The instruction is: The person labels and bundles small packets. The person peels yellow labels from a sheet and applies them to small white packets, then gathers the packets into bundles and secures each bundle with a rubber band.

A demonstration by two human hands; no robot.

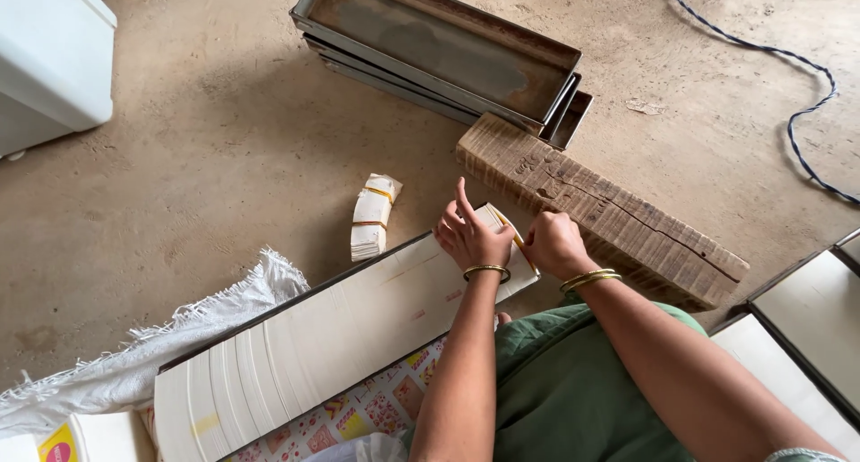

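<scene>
**A:** Where does the paper sit, and what are the hands doing with it?

**B:** A long row of white paper sheets (331,337) stands on edge in a dark tray (269,312) on the floor, running from lower left up to the person's hands. The left hand (470,238) lies on the far end of the row, fingers loosely spread and the forefinger raised. The right hand (554,243) is clenched just beside it, pinching a yellow rubber band (518,240) stretched over that end.

**A:** How would that stack handle?

**B:** I judge each sheet light and limp, yet the packed row stiff and fairly heavy. Loose edges would fan and slip, so the best hold is around a squeezed section, flat faces pressed between palm and fingers. The band looks stretchy and could snap back.

**A:** Anything else close by?

**B:** A small banded bundle (372,216) lies apart on the concrete, a wooden block (609,216) lies just beyond the hands, and stacked metal trays (439,50) lie behind it
</scene>
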